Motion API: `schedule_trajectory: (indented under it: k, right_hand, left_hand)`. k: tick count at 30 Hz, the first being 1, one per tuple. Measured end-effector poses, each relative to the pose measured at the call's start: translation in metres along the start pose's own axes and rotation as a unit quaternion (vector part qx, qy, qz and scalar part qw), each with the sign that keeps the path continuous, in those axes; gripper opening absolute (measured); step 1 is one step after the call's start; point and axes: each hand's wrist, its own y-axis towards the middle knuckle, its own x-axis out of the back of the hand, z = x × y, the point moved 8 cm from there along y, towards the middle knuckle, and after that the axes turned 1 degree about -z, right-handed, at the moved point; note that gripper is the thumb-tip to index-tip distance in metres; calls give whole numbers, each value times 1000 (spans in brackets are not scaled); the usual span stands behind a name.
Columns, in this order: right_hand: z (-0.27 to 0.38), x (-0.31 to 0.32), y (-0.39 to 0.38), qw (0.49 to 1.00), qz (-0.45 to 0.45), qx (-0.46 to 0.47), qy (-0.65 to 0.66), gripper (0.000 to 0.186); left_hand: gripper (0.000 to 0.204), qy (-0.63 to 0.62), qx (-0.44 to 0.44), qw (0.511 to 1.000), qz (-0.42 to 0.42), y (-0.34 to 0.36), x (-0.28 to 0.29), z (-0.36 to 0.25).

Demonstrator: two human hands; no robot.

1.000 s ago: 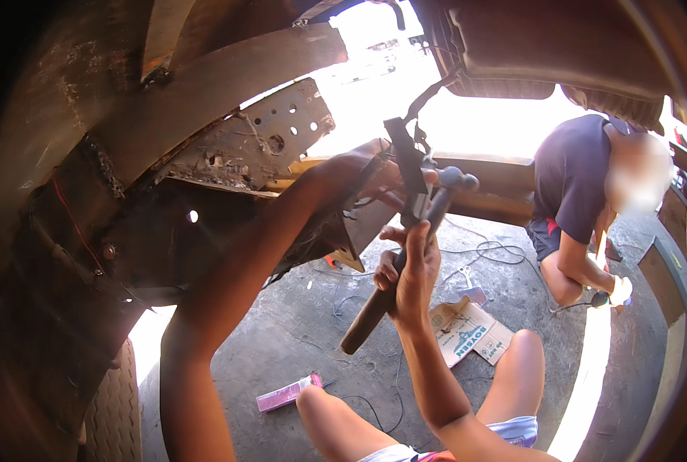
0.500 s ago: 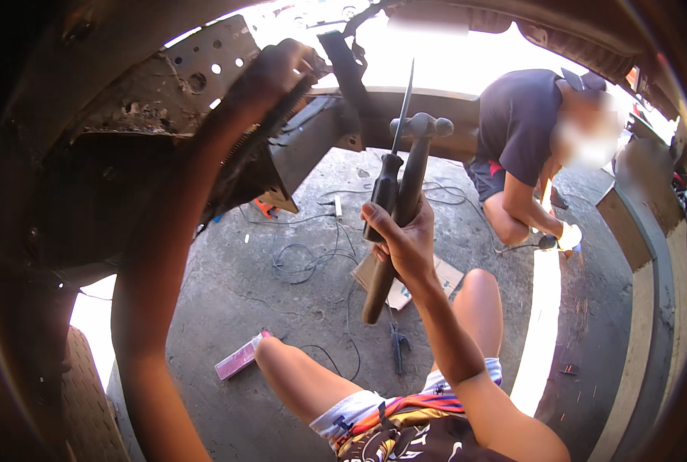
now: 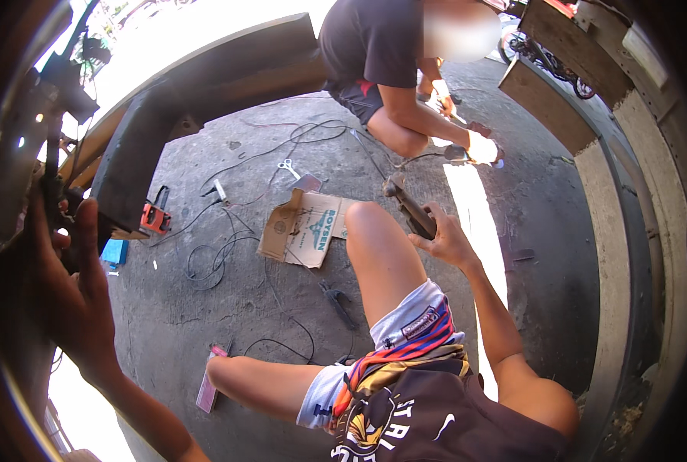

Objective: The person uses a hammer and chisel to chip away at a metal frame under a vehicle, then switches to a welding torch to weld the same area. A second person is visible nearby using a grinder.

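Observation:
My left hand [image 3: 78,285] is raised at the left edge among dark metal parts and hanging wires [image 3: 70,154], its fingers curled on something I cannot make out. My right hand [image 3: 445,239], right of my bent knee, is closed round a ball-peen hammer [image 3: 411,208] and a screwdriver [image 3: 370,158], both angled up and away from me. A bent dark steel beam [image 3: 135,146] arches above and beside the left hand. Below that beam lies an orange tool [image 3: 155,218].
A co-worker [image 3: 374,61] crouches ahead, a white-gloved hand [image 3: 482,148] on a tool. Cardboard [image 3: 282,231], coiled cables [image 3: 205,266], white scissors-like tool [image 3: 288,168], black clamp [image 3: 336,304] and pink box [image 3: 205,389] lie on concrete. Metal panels [image 3: 613,254] line the right.
The view has swung, bringing more floor and the co-worker higher in frame. My right hand has lowered rightward with the hammer and screwdriver. My left hand now appears lower, at the far left.

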Motion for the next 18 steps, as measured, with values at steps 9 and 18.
schedule_trajectory:
  k: [9,18]
  right_hand:
    - [-201,-86,-102,960,31,-235,-149,51]
    - [-187,-94,-53,964,-6,-200,-175,53]
  left_hand:
    - [51,7,-86,990,-112,-8,5,-16]
    - [56,88,6,985,-150,1,-6,-14]
